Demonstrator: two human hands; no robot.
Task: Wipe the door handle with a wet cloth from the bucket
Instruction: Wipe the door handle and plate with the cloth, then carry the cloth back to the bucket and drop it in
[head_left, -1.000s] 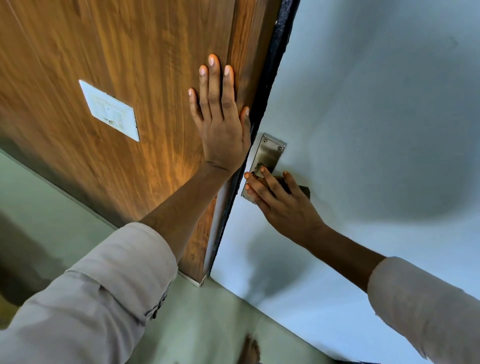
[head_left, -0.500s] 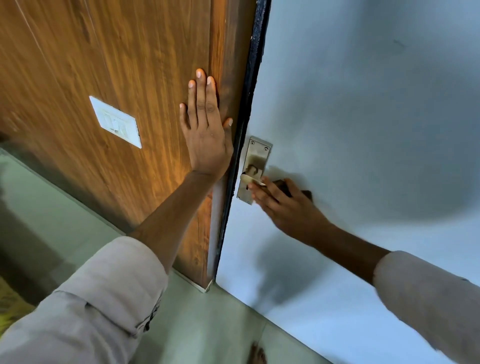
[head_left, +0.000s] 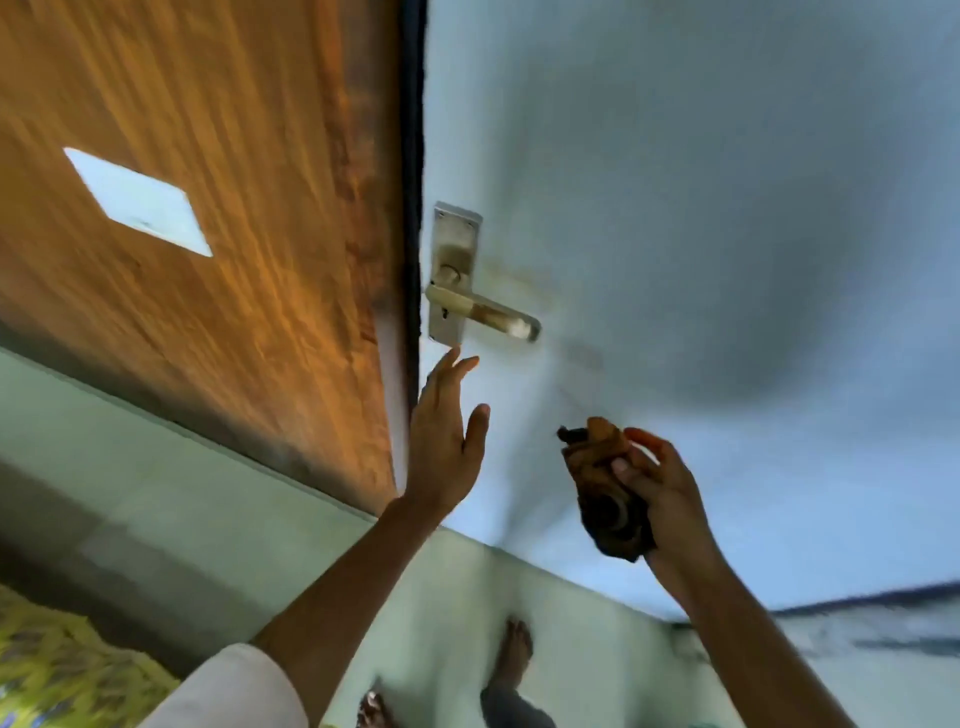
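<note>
Since R hand (head_left: 657, 493) w/ cloth (head_left: 602, 499) withdrew, door handle (head_left: 483, 312) now uncovered.

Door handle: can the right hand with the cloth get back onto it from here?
Probably yes. The right hand holds the cloth below the door handle, with only bare door between them.
</note>
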